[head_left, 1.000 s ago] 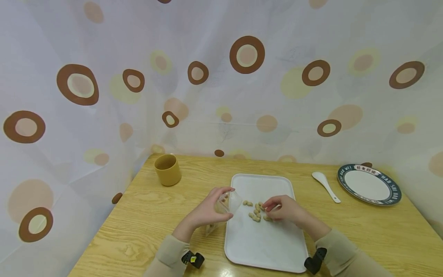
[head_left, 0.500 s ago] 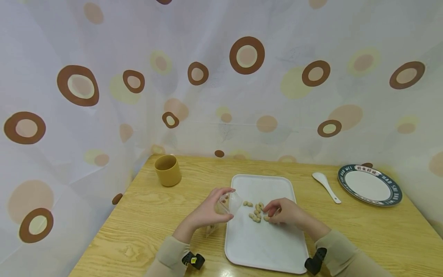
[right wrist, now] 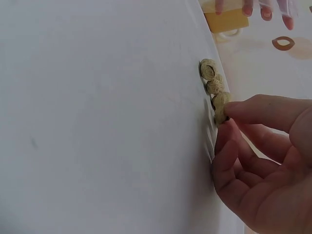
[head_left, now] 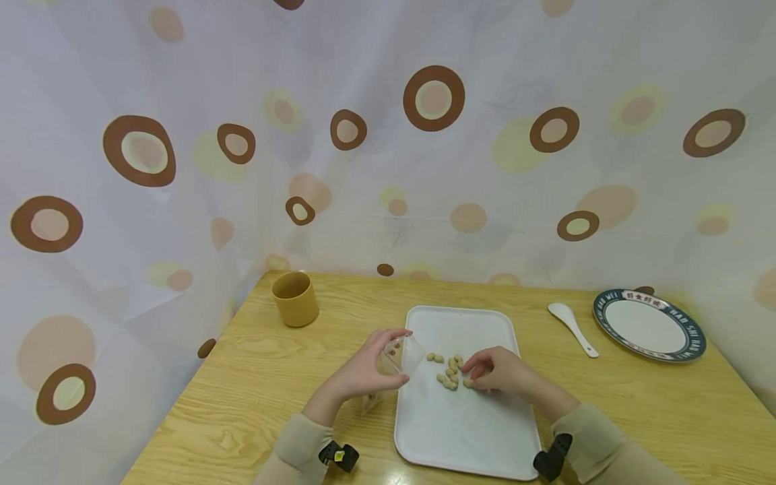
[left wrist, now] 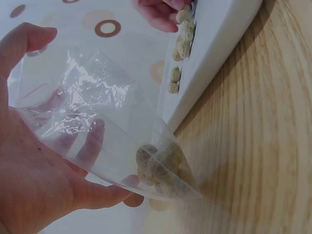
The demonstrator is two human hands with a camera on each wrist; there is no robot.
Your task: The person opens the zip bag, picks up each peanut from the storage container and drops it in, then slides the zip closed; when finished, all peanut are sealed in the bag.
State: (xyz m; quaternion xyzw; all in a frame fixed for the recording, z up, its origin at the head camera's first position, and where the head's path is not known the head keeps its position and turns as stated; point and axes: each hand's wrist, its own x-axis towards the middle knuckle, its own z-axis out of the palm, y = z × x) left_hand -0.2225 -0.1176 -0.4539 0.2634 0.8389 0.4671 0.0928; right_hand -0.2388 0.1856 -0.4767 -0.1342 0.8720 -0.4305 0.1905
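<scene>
My left hand (head_left: 370, 367) holds a clear plastic bag (left wrist: 117, 102) at the left side of a white tray (head_left: 467, 431). The bag's mouth is spread, with thumb and fingers curled about it, and several peanuts (left wrist: 163, 165) sit in its lower corner. Over the tray, my right hand (head_left: 502, 372) pinches a peanut (right wrist: 222, 103) between thumb and fingertips, low against the tray surface. More unshelled peanuts (head_left: 450, 381) lie in a loose cluster just left of these fingers. My right palm hides part of the tray.
A yellow mug (head_left: 296, 300) stands at the back left of the wooden table (head_left: 242, 404). On the right lie a white spoon (head_left: 572, 328) and a plate with a dark patterned rim (head_left: 691, 343). A patterned curtain (head_left: 388, 168) hangs behind the table.
My right hand has dropped slightly toward me, and its fingers have closed in around a peanut. The left hand keeps the bag in the same place. The peanut cluster looks unchanged.
</scene>
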